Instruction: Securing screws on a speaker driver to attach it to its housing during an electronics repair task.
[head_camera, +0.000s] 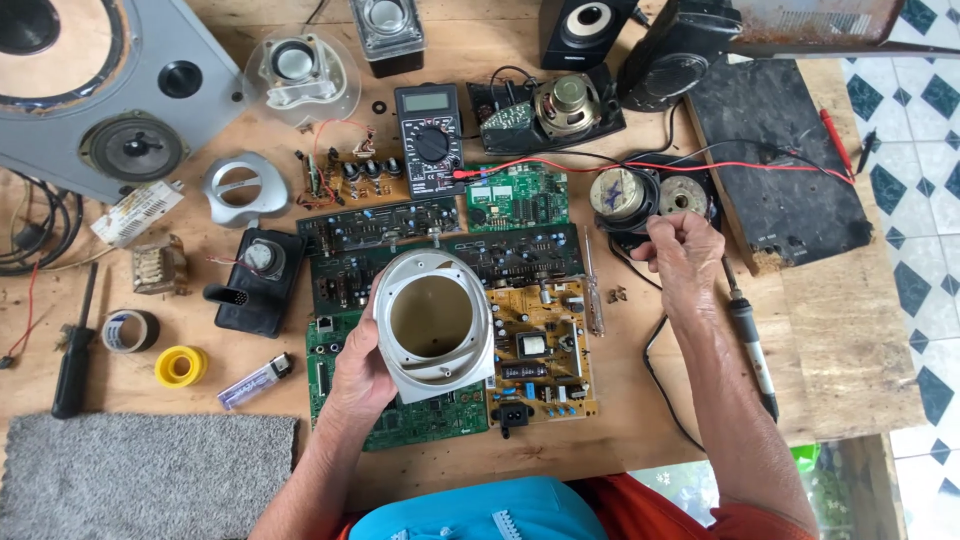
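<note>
My left hand (362, 375) grips a silver plastic speaker frame (432, 322) with a round opening, holding it above the circuit boards (520, 350) in the middle of the wooden table (850, 330). My right hand (683, 262) reaches to the right and its fingers close around a small speaker driver (622, 196) with a round magnet. A second round driver (684, 196) lies just right of it. Red and black probe wires (640, 160) run over both drivers.
A black multimeter (430, 140) lies behind the boards. A soldering iron (752, 345) rests right of my forearm. Large grey speaker box (100, 90) at back left; tape rolls (180, 365), lighter (255, 382), screwdriver (72, 350) at left. Grey mat (140, 475) at front left.
</note>
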